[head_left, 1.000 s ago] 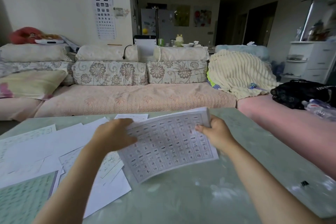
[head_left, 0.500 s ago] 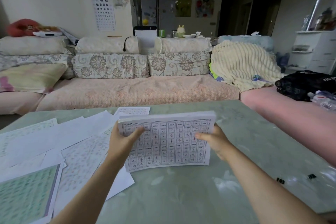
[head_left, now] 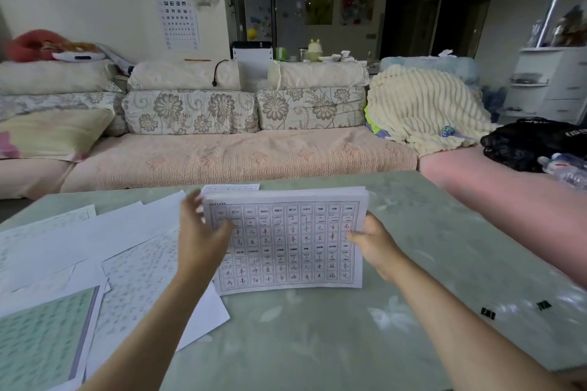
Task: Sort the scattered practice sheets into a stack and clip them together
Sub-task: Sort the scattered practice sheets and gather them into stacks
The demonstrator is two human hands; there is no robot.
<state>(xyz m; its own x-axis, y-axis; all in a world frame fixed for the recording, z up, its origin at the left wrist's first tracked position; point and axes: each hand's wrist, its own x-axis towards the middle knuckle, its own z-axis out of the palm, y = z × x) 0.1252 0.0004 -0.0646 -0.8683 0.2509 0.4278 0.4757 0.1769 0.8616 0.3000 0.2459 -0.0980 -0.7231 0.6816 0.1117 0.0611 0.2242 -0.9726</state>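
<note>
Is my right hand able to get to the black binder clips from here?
Probably yes: only bare table lies between the right hand and the binder clips. But that hand is gripping the stack of practice sheets, so it would have to let go first.

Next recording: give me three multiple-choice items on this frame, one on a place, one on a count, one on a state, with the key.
1. Where on the table do the black binder clips lie, relative to the stack? A left of it; B behind it; C right of it.
2. How many binder clips show? A one; B two; C four.
3. How is the stack? A held upright, unclipped; B lying flat; C clipped along its top.

Key: 1 C, both lie on bare table off to the stack's right. 2 B, two small black clips, apart from each other. 3 A, the right hand has a grip on its right edge, and no clip is on it.
</note>
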